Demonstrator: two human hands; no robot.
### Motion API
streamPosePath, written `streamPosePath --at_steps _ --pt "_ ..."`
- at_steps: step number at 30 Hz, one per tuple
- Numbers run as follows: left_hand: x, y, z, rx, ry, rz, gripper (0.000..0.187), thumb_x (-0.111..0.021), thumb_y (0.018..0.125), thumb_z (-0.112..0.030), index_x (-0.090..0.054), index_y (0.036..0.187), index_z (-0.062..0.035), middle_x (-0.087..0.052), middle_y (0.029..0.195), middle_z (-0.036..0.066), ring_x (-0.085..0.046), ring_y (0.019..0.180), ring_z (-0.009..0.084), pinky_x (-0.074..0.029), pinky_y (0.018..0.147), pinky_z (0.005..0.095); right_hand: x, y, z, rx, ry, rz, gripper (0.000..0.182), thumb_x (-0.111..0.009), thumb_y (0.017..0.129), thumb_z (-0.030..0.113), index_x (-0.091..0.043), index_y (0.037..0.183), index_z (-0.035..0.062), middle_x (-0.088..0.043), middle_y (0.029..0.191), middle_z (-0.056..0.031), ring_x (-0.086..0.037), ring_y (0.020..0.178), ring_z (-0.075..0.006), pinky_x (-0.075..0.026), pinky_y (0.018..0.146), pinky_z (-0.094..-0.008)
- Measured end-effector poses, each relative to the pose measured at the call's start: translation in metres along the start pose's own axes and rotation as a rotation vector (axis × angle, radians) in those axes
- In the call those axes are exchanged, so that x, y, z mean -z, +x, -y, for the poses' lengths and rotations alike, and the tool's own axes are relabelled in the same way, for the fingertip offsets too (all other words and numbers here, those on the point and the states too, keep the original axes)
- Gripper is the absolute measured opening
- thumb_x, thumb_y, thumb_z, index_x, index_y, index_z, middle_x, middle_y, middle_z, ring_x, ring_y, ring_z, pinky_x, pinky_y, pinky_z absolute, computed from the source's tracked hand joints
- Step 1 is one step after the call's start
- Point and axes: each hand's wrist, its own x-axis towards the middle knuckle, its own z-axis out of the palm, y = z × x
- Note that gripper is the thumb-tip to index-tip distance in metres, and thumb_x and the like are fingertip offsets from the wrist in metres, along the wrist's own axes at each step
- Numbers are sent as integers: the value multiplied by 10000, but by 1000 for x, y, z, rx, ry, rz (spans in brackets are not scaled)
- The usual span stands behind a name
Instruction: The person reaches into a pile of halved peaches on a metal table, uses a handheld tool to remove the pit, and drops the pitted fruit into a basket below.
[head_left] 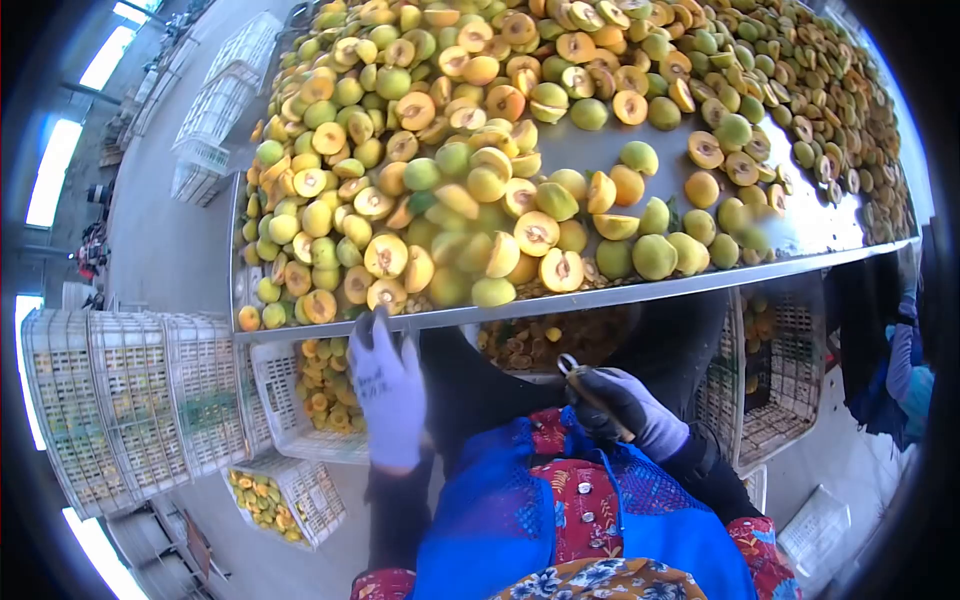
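Note:
My left hand (388,392), in a pale lilac glove with dark fingertips, is raised at the table's near edge. Its fingers are apart, with no fruit visible in them. Just beyond the fingertips lie halved stone fruits (386,256), yellow-green outside and orange inside, some with the pit showing. In front of my body, my right hand (625,408), in a grey and lilac glove, is closed around a pitting tool (592,396) with a metal loop at its tip. Several fruits in the middle of the heap are blurred.
A metal-rimmed table (600,298) carries the heap. Beneath its edge are a crate of fruit halves (330,390) and a container of scraps (550,340). Stacked white crates (130,400) stand left, another crate (785,380) right. A co-worker's sleeve (900,365) shows at far right.

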Motion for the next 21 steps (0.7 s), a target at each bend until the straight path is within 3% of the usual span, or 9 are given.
streamPosePath --at_steps 3,5,8,11,13,15,16,19,21 --pt "-14 58 -41 -353 21 6 540 -627 837 -135 -512 1364 -105 -506 1298 224 -496 1184 392 -426 988 472 -20 -9 5 76 -244 -87 363 -490 1018 400 -562 928 56 -475 571 14 -428 421 -72 -317 387 -224" --pt "-35 86 -59 -723 226 -51 404 -613 854 -102 -587 1257 -107 -535 1240 157 -509 1158 339 -443 960 454 -24 -16 11 122 -304 -116 363 -489 1018 404 -564 925 61 -479 575 13 -430 423 -69 -322 387 -222" --pt "-38 114 -59 -1062 154 210 389 -664 817 -133 -588 1197 -104 -565 1213 111 -550 1107 309 -464 942 434 -21 -22 12 141 -279 -148 355 -480 1022 403 -561 925 71 -484 582 15 -430 425 -62 -331 388 -215" --pt "-11 123 -59 -840 21 405 415 -736 766 -192 -573 1137 -101 -606 1138 89 -597 1006 312 -490 887 439 -20 -22 12 187 -316 -167 327 -483 1025 373 -556 933 68 -489 591 8 -444 439 -66 -349 397 -228" --pt "-20 112 -46 -544 -442 439 437 -787 766 -240 -559 1103 -81 -630 1020 69 -646 862 228 -539 723 346 -25 -18 9 312 -334 -176 293 -501 1021 328 -548 936 51 -489 592 -7 -478 461 -87 -378 412 -272" --pt "-19 89 -47 -148 -1007 567 412 -785 798 -255 -562 1087 -64 -625 992 52 -647 830 175 -539 659 284 -24 -11 7 635 -799 -277 234 -527 1001 260 -533 956 31 -520 604 -65 -541 488 -183 -411 453 -349" --pt "-10 74 -57 99 -1245 706 360 -742 859 -237 -566 1102 -40 -617 980 40 -629 819 115 -518 622 216 -24 -8 6 791 -1033 -331 208 -540 991 227 -525 966 21 -535 610 -94 -573 502 -232 -428 474 -387" --pt "-16 40 -67 310 -1474 761 310 -665 927 -248 -573 1139 -41 -630 981 50 -631 792 120 -522 615 223 -50 -14 15 786 -1235 -389 178 -564 951 158 -494 1018 10 -577 676 -184 -614 612 -389 -445 552 -473" --pt "-19 18 -73 394 -1477 732 485 -443 1025 -467 -582 1175 -27 -655 994 87 -648 869 157 -546 741 266 -52 -13 14 760 -1340 -397 214 -576 934 156 -472 1056 14 -591 707 -222 -596 658 -443 -451 550 -492"
